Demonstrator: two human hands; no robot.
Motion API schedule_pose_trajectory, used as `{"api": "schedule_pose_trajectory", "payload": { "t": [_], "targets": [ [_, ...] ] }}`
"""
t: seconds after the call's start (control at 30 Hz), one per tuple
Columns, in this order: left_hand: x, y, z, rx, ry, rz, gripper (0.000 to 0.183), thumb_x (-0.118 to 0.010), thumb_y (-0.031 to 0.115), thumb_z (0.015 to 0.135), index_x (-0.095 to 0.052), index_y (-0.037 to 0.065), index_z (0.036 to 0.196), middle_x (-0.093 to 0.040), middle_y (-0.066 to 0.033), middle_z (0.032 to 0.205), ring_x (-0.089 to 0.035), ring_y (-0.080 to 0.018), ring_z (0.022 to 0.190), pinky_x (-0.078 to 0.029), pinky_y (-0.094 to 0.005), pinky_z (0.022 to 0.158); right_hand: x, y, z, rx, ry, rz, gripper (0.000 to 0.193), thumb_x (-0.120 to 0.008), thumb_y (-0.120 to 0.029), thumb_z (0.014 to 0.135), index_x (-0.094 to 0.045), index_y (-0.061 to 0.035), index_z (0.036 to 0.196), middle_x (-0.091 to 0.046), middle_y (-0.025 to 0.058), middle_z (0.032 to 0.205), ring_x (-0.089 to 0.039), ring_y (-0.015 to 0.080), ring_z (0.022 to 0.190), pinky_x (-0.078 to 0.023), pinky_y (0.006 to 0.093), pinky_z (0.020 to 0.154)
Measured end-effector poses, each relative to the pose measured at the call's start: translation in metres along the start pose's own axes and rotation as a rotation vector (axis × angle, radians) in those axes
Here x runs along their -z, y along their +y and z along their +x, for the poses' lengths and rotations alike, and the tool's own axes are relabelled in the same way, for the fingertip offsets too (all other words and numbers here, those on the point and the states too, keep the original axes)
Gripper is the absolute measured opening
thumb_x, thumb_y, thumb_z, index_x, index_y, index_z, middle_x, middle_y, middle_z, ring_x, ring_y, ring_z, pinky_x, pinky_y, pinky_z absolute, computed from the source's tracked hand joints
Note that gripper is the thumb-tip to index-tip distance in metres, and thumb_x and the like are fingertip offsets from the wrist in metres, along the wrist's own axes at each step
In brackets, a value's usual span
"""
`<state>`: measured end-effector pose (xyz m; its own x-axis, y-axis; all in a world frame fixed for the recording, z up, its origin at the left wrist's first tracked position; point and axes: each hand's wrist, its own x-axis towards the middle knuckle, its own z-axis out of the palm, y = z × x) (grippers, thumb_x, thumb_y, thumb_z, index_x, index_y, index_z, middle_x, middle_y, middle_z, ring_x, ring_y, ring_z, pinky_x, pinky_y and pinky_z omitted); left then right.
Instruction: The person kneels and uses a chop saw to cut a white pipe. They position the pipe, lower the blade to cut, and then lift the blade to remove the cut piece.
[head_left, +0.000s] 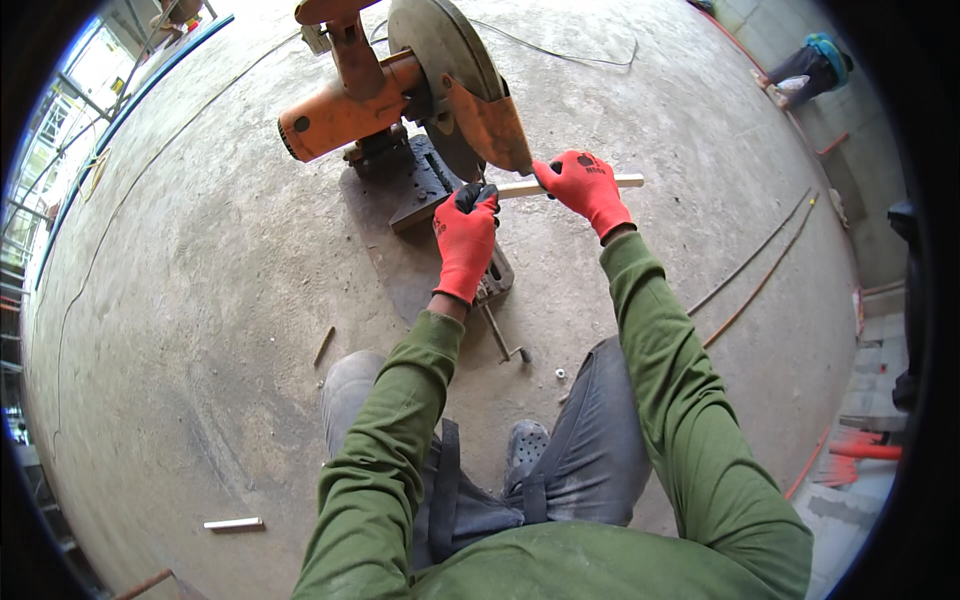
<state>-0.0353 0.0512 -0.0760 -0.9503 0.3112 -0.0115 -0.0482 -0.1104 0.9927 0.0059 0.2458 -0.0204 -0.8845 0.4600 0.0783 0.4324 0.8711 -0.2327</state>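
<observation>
An orange chop saw [350, 112] with a round blade guard [492, 118] stands on the concrete floor in front of me. Both my hands wear red gloves with dark fingertips. A thin white pipe [630, 181] lies crosswise by the saw's base, one end sticking out to the right. My right hand [583, 188] is closed around it, just beside the guard's lower tip. Near the blade, my left hand [466, 243] pinches the pipe's left part, partly hiding it. The saw's clamp handle [497, 335] hangs below my left hand.
A short white pipe piece [233, 523] and a brown stick [324, 345] lie on the floor at left. Long thin rods [752, 248] lie at right. A black cable [82, 290] runs along the left. Another person [812, 68] bends by the far right wall.
</observation>
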Motion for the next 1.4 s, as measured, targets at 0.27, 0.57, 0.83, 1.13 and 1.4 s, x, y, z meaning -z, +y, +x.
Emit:
{"api": "schedule_pose_trajectory", "payload": {
  "t": [0.27, 0.57, 0.83, 1.13, 1.4],
  "targets": [
    [0.001, 0.002, -0.002, -0.013, 0.031, 0.060, 0.019, -0.073, 0.015, 0.097, -0.076, -0.003, 0.101, -0.067, 0.0025, 0.077, -0.053, -0.0044, 0.069, -0.043, -0.0234, 0.063, -0.004, 0.000, 0.000, -0.081, -0.186, 0.063, 0.055, -0.054, -0.059, 0.092, -0.081, -0.0113, 0.086, -0.076, 0.0174, 0.093, -0.072, 0.0384, 0.094, -0.054, 0.0446, 0.088],
    [0.000, -0.006, 0.002, -0.110, 0.056, 0.128, 0.023, -0.074, 0.019, 0.093, -0.069, -0.003, 0.090, -0.062, -0.0094, 0.067, -0.052, -0.0117, 0.065, -0.046, -0.0323, 0.066, -0.019, 0.009, -0.001, -0.041, -0.098, 0.127, 0.055, -0.055, -0.057, 0.093, -0.079, -0.0113, 0.073, -0.072, 0.0096, 0.070, -0.071, 0.0306, 0.072, -0.053, 0.0402, 0.075],
    [-0.001, -0.002, -0.001, -0.153, 0.075, 0.186, 0.023, -0.074, 0.019, 0.092, -0.067, -0.003, 0.090, -0.060, -0.0132, 0.067, -0.050, -0.0123, 0.062, -0.045, -0.0330, 0.064, -0.025, 0.010, -0.002, -0.081, -0.159, 0.244, 0.057, -0.055, -0.060, 0.092, -0.080, -0.0116, 0.075, -0.074, 0.0114, 0.074, -0.073, 0.0318, 0.079, -0.054, 0.0407, 0.081],
    [-0.004, 0.013, -0.007, -0.191, 0.114, 0.244, 0.022, -0.075, 0.018, 0.091, -0.068, -0.002, 0.086, -0.065, -0.0156, 0.069, -0.055, -0.0186, 0.059, -0.045, -0.0348, 0.063, -0.045, 0.019, -0.001, -0.066, -0.136, 0.363, 0.059, -0.057, -0.061, 0.092, -0.080, -0.0098, 0.073, -0.073, 0.0099, 0.070, -0.071, 0.0285, 0.073, -0.054, 0.0378, 0.076],
    [-0.004, 0.021, -0.027, -0.138, 0.033, 0.280, 0.023, -0.076, 0.019, 0.092, -0.068, -0.002, 0.087, -0.063, -0.0121, 0.067, -0.049, -0.0125, 0.059, -0.044, -0.0345, 0.060, -0.047, 0.029, -0.010, -0.076, -0.272, 0.503, 0.054, -0.062, -0.053, 0.095, -0.077, -0.0050, 0.074, -0.065, 0.0044, 0.060, -0.057, 0.0125, 0.053, -0.045, 0.0317, 0.055]
  ]
}}
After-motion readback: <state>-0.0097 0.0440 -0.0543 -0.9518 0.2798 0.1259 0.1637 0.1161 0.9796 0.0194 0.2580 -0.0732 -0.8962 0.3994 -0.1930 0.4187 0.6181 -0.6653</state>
